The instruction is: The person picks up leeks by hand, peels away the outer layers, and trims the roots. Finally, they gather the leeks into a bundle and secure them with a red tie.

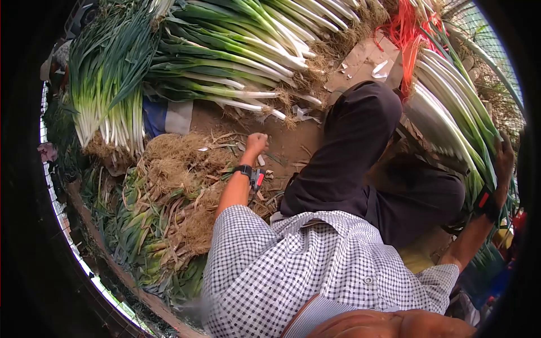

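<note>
Over the ground left of my bent knee, my left hand (257,144) is closed with curled fingers; whatever it may hold is hidden. Near its wrist lies a small white scrap (261,160). At the far right my right hand (504,155) grips the green leaf end of a bundle of leeks (451,107). The bundle's white stalks slope up and left beside my knee. Bright red plastic ties (409,48) lie at its upper end. Ahead, a large pile of leeks (236,56) has its roots pointing right toward a cardboard piece (363,65).
Another leek stack (112,90) stands at the upper left, roots downward. A heap of trimmed roots and leaves (174,191) covers the ground left of my arm. My dark-trousered legs (360,129) are folded between the hands. Wire mesh (470,22) edges the upper right.
</note>
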Tool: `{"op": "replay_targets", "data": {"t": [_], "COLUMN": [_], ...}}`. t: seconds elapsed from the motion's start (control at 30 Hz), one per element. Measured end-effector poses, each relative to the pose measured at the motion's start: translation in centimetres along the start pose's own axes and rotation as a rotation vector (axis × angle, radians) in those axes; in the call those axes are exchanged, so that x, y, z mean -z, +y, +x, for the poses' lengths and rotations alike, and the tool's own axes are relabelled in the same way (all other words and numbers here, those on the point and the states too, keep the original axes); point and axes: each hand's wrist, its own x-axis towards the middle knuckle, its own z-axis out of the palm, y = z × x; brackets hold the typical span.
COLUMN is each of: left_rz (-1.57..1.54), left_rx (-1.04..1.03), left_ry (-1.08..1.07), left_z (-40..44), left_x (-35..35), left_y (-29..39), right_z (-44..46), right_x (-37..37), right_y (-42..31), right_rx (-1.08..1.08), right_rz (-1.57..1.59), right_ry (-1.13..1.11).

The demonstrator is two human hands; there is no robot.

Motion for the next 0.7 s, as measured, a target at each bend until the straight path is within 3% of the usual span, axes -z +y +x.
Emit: {"op": "replay_targets", "data": {"t": [0.1, 0.2, 0.27, 0.33, 0.4, 0.53, 0.67, 0.7], "left_rz": [-0.397, -0.614, -0.785, -0.818, -0.835, -1.025, -1.123, -0.671], "left_rx": [0.1, 0.244, 0.24, 0.192, 0.169, -0.152, -0.049, -0.227], "left_ry": [0.156, 0.277, 0.193, 0.146, 0.152, 0.207, 0.342, 0.332], "left_z": [3.3, 6.6, 8.9, 11.7, 12.1, 9.2, 6.8, 7.3], "left_x": [-0.4, -0.2, 0.2, 0.7, 0.4, -0.1, -3.8, -3.7], "left_y": [5.9, 7.5, 6.7, 4.6, 4.3, 5.5, 9.5, 9.3], "right_z": [-2.4, -4.2, -5.3, -6.0, -5.8, -5.0, -3.7, -3.8], "right_x": [0.2, -0.7, -1.5, -3.1, -4.2, -6.0, -8.9, -9.5], "right_y": [-5.5, -7.6, -9.9, -12.6, -14.1, -16.8, -18.8, -19.5], "right_rx": [0.073, 0.156, 0.145, 0.168, 0.152, 0.117, 0.185, 0.206], "right_rz": [-0.093, -0.099, -0.141, 0.025, -0.023, -0.038, -0.014, 0.012], "right_ry": [0.101, 0.091, 0.055, 0.059, 0.019, -0.022, -0.049, -0.064]}}
